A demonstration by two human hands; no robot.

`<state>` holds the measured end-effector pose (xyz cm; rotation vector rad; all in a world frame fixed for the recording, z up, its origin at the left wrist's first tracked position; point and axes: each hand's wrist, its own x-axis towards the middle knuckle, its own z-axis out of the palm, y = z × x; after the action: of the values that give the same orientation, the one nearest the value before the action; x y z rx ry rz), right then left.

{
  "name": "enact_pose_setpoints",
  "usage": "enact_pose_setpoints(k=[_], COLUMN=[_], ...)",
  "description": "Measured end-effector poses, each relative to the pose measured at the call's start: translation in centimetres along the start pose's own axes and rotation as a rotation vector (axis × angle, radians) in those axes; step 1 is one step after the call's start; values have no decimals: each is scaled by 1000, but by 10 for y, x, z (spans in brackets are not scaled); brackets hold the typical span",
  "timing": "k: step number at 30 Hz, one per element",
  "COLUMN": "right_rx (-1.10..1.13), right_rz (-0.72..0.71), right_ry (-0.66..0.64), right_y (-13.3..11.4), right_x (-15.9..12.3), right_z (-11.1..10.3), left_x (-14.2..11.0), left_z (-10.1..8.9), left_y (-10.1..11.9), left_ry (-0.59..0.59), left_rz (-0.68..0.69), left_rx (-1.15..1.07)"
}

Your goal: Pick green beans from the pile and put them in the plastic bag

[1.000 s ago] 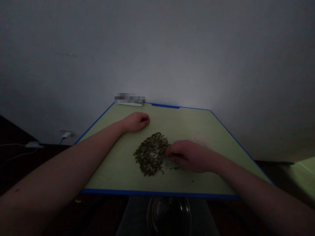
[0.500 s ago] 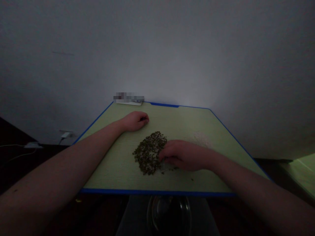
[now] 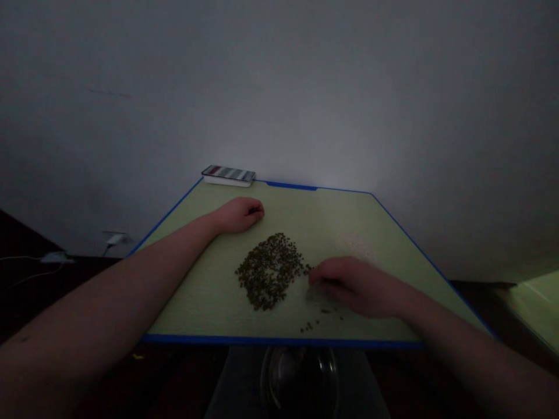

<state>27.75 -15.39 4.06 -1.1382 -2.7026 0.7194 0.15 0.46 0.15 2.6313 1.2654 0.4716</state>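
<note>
A loose heap of small dark green-brown seeds or beans (image 3: 257, 270) is spread over the pale table top. To the right of the heap, my right hand (image 3: 356, 285) is low over the table, thumb and fingertips pinched together; whatever is between them is too small or hidden to see. Several loose seeds (image 3: 309, 327) lie scattered below that hand. Behind it is a thin patch of small whitish grains (image 3: 356, 243). My left hand (image 3: 240, 215) rests on the table beyond the heap, fingers loosely curled in, nothing visible in them.
A phone-like slab (image 3: 229, 173) lies on a white box (image 3: 227, 181) at the back left corner. Blue edging (image 3: 283, 340) borders the table. Below the front edge, a round shiny bowl-like vessel (image 3: 301, 381) sits at my lap. The wall (image 3: 279, 105) stands behind.
My right hand has moved right, away from the heap's edge. More loose seeds now show at the front, and a few trail from the heap toward my fingers. My left hand stays put.
</note>
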Motion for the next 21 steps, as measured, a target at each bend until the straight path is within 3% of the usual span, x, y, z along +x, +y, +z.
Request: enact_pose_setpoints(k=[4,8,21], right_rx=[37,18,57], right_rz=[221,311,111], right_ry=[114,159,-1], right_y=[11,8,-29], right_x=[-20,-31,-8], right_z=[6,10,21], left_x=[-1,-1,-1], left_z=[-1,0,0], left_y=[1,0,0], left_ry=[6,6,10], left_rz=[8,2,-5], left_rx=[2,-2,-27])
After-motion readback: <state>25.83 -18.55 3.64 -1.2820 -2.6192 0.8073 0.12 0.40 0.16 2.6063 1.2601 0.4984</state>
